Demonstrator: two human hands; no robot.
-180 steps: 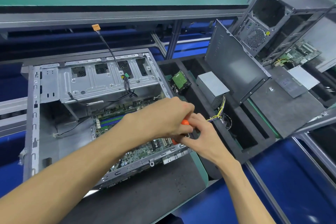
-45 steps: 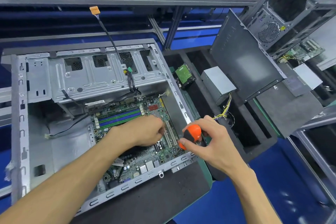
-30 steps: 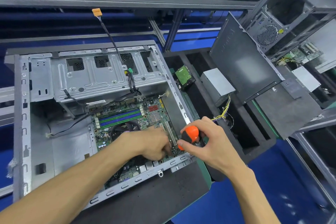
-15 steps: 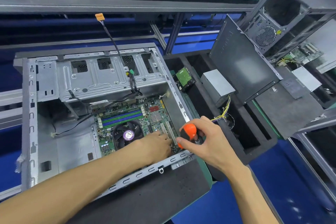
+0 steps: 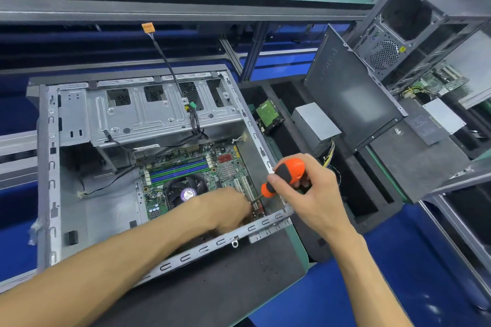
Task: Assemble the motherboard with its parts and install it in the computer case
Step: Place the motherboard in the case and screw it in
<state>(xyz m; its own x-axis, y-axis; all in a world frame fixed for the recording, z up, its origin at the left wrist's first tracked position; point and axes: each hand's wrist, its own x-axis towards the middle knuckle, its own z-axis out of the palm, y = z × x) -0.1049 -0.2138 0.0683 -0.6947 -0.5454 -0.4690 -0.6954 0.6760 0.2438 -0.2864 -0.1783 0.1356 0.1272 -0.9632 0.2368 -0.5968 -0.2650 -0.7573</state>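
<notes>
Left hand (image 5: 228, 210) lower, near case rim (image 5: 212, 243)

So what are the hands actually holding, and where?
The right hand grips the screwdriver by its orange handle. The left hand is down at the motherboard by the tip; whether it holds anything cannot be told.

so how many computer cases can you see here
2. One open case lies on its side in front of the person, with the motherboard inside. A second case sits at the upper right. More may be out of view.
</notes>
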